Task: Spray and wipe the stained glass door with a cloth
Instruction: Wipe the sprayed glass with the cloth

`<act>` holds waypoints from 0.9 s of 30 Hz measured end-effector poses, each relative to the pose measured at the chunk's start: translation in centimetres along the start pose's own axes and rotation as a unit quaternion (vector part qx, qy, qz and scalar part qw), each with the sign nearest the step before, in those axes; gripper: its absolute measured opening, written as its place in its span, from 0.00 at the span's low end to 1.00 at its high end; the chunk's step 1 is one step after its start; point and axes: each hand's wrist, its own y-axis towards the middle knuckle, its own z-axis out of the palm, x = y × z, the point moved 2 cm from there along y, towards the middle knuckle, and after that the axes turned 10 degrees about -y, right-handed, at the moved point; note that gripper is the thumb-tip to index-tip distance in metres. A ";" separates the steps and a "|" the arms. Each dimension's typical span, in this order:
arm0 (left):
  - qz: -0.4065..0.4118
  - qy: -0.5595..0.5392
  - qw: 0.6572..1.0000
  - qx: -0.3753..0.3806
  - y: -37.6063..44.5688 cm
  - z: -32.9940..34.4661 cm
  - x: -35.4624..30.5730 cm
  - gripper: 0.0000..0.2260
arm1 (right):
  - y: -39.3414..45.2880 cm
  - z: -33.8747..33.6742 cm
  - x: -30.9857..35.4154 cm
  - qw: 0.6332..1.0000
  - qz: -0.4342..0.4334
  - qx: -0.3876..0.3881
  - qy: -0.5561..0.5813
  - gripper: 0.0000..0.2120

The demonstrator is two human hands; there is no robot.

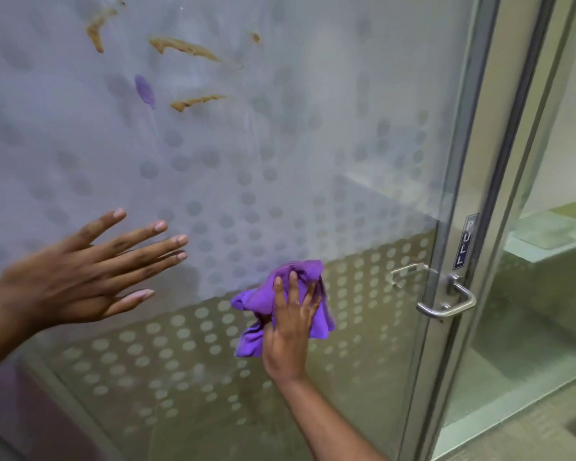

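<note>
The frosted glass door [280, 144] with a dot pattern fills the view. Brown smears [183, 48] streak its upper part, with another brown smear [197, 102] lower down and a purple smear [145, 91] beside it. My right hand [290, 331] presses a bunched purple cloth [300, 277] against the glass low in the middle, fingers spread over it and the thumb hidden in its folds. The cloth sits well below the smears. My left hand [90, 271] is held flat at the left with fingers spread and straight, close to the glass, holding nothing. No spray bottle is in view.
A metal lever handle [446, 302] sticks out at the door's right edge, below a dark PULL label [466, 241]. The metal door frame [499, 194] runs down the right, with a room visible through clear glass beyond it.
</note>
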 end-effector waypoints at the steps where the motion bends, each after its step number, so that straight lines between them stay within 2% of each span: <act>1: 0.007 0.008 1.000 -0.009 0.0 -0.1 -0.2 0.31 | 0.9 -0.5 -1.4 1.000 -0.013 -0.016 0.005 0.47; 2: 0.011 0.008 1.000 -0.015 0.4 -0.6 -0.3 0.30 | 1.5 -0.9 -2.1 1.000 -0.024 -0.018 0.003 0.48; 4: 0.014 0.024 0.999 -0.039 0.4 -0.9 -0.4 0.30 | 2.8 -2.1 -2.5 0.999 0.022 -0.022 0.009 0.47; 8: 0.014 0.043 0.997 -0.054 0.3 -1.3 -0.4 0.30 | 9.8 -3.9 -3.1 0.974 0.175 -0.136 0.044 0.35; 10: 0.012 0.040 0.998 -0.055 0.4 -1.5 -0.5 0.30 | 12.0 -4.2 -2.9 0.961 0.205 -0.177 0.056 0.31; 13: 0.014 0.042 0.997 -0.056 0.4 -1.2 -0.5 0.30 | 11.0 -3.3 -1.6 0.969 0.153 -0.190 0.030 0.36; 15: 0.007 0.042 0.997 -0.060 0.4 -1.0 -0.3 0.30 | 6.8 -1.6 -1.1 0.990 0.069 -0.121 0.013 0.43; 17: 0.005 0.040 0.997 -0.063 0.2 -0.6 -0.3 0.30 | 1.8 -0.1 -2.0 0.998 -0.013 -0.047 -0.026 0.42; 19: 0.006 0.038 0.997 -0.063 0.2 -0.5 -0.4 0.30 | -0.8 0.2 -3.9 0.999 -0.024 -0.021 -0.033 0.42; 21: 0.009 0.039 0.997 -0.067 0.2 -0.6 -0.4 0.29 | -0.2 -0.3 -5.3 0.999 0.023 -0.028 -0.022 0.42; 23: 0.011 0.042 0.996 -0.073 0.3 -0.8 -0.4 0.29 | 2.4 -1.3 -5.6 0.992 0.107 -0.070 0.011 0.42; 25: 0.011 0.045 0.996 -0.082 0.4 -1.0 -0.5 0.29 | 6.1 -2.7 -5.6 0.973 0.181 -0.131 0.056 0.36; 27: 0.009 0.049 0.995 -0.092 0.5 -1.1 -0.5 0.29 | 10.3 -4.5 -5.4 0.961 0.200 -0.181 0.066 0.31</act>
